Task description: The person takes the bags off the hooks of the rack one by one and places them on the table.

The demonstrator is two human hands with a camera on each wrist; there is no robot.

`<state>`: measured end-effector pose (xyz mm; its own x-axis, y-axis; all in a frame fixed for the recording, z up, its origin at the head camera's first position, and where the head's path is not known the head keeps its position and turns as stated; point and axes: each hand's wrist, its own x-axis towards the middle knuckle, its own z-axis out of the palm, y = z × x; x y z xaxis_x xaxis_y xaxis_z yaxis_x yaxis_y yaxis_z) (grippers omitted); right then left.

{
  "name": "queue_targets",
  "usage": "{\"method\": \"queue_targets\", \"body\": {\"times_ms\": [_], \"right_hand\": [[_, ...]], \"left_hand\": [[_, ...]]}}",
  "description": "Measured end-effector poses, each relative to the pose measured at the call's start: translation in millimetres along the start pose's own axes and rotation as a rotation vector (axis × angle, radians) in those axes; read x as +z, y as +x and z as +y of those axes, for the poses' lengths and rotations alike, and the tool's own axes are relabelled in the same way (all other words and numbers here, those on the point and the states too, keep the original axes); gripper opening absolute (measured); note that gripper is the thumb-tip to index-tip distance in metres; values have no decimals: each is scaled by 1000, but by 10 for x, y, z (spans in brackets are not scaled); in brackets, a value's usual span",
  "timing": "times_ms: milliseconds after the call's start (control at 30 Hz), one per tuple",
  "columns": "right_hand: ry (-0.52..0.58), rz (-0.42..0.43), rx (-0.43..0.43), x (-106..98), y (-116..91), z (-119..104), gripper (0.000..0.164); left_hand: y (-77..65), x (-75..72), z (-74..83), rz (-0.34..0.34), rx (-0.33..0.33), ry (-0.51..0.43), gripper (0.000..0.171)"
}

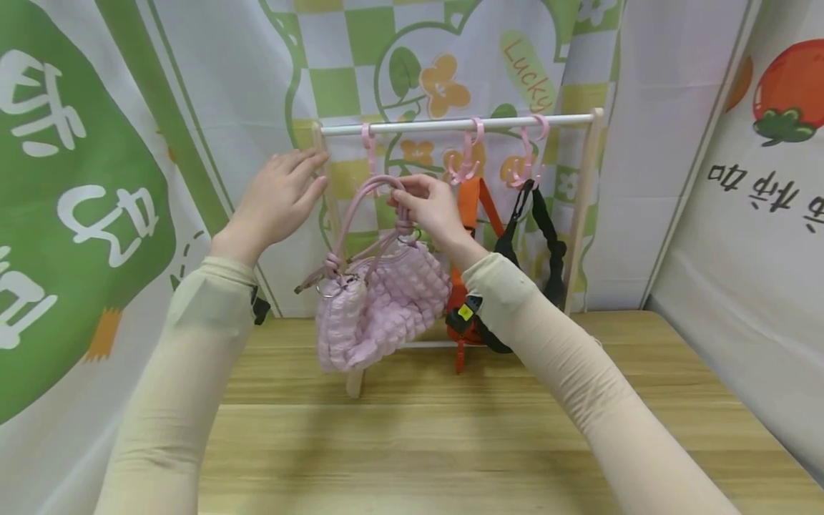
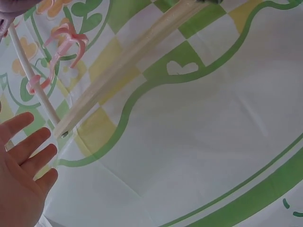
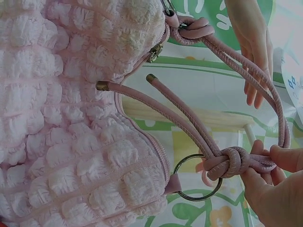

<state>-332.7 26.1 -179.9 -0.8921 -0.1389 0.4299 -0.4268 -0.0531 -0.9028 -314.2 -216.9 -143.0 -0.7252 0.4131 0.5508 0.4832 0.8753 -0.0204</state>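
A pink quilted handbag (image 1: 386, 300) with a knotted cord handle (image 3: 246, 66) hangs from my right hand (image 1: 433, 207), whose thumb and fingers pinch the handle near one knot. In the right wrist view the bag's puffy side and zip fill the left, and my right hand (image 3: 279, 184) holds the cord beside the knot. My left hand (image 1: 277, 200) is held up with its fingers extended, close to the rack's left post, holding nothing. A pink hook (image 1: 369, 146) hangs on the rail just above the handle; in the left wrist view this hook (image 2: 66, 45) shows its prongs.
A small rack with a white rail (image 1: 425, 127) and wooden posts (image 1: 582, 214) stands on the wooden table (image 1: 412, 443). Further right, an orange bag (image 1: 458, 293) and a black strap bag (image 1: 555, 250) hang from two more pink hooks (image 1: 473, 154). Printed curtains surround the table.
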Motion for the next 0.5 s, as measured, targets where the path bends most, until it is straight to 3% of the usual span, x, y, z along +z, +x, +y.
{"method": "queue_targets", "body": {"times_ms": [300, 500], "right_hand": [[27, -3, 9, 66, -10, 16, 27], [61, -15, 38, 103, -23, 27, 26]], "left_hand": [[-202, 38, -31, 15, -8, -80, 52], [-313, 115, -62, -27, -47, -145, 56]]}}
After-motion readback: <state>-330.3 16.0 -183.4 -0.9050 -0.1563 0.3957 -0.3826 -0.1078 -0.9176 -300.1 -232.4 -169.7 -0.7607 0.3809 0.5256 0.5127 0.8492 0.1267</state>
